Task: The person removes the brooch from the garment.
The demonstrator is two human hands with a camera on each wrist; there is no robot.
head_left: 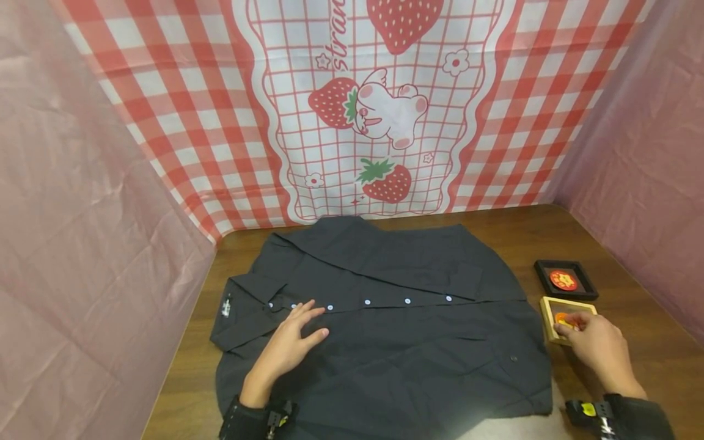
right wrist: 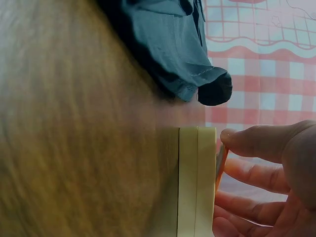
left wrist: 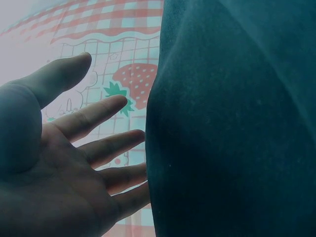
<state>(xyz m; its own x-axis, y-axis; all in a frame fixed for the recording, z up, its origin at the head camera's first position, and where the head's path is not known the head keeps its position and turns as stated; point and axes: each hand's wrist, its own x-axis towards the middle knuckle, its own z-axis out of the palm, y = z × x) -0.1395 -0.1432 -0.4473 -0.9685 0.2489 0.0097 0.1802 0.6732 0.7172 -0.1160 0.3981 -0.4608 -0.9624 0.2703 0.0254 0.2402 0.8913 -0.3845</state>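
Note:
A dark grey button-up shirt (head_left: pixel 385 348) lies spread on the table, its collar to the left and a row of light buttons across the middle. Over the shirt near the collar is my left hand (head_left: pixel 287 343), fingers spread and nothing held; whether it touches the cloth is unclear. At the right, my right hand (head_left: pixel 599 345) pinches a thin, flat orange piece (right wrist: pixel 221 168) between thumb and fingers. That piece is tilted against the face of a pale yellow square frame (head_left: pixel 552 302). The fingers partly cover both.
Just behind the yellow frame sits a black square frame (head_left: pixel 591 290) with a round red-and-yellow piece (head_left: pixel 563 280) in it. A checked strawberry cloth (head_left: pixel 385 134) hangs at the back, with pink cloth (head_left: pixel 99 244) on either side. Brown wooden table (head_left: pixel 643 342) borders the shirt.

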